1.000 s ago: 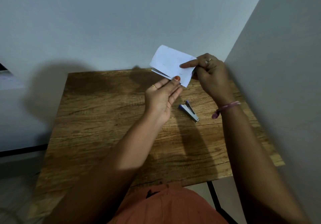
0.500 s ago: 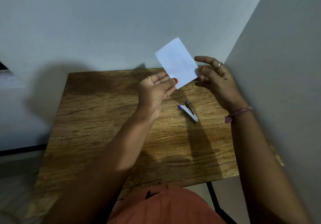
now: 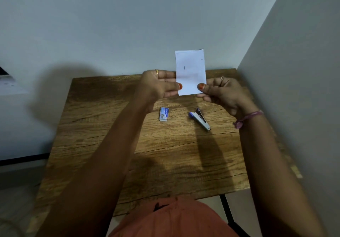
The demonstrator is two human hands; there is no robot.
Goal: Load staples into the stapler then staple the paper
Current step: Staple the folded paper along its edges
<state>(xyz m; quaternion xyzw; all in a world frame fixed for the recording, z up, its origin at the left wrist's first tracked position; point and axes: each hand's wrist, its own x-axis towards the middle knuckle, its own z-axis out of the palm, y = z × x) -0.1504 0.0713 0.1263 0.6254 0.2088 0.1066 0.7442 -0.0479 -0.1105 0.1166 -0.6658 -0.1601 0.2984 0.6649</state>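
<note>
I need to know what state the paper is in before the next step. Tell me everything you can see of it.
The paper is a small white rectangle, held upright above the far edge of the wooden table, its face toward the camera. It looks thin and flat; a darker edge peeks out at its top right corner, perhaps a second layer. A short dark vertical mark sits left of centre and a tiny one near the right edge; they may be staples. The left hand pinches its lower left edge, the right hand its lower right corner.
</note>
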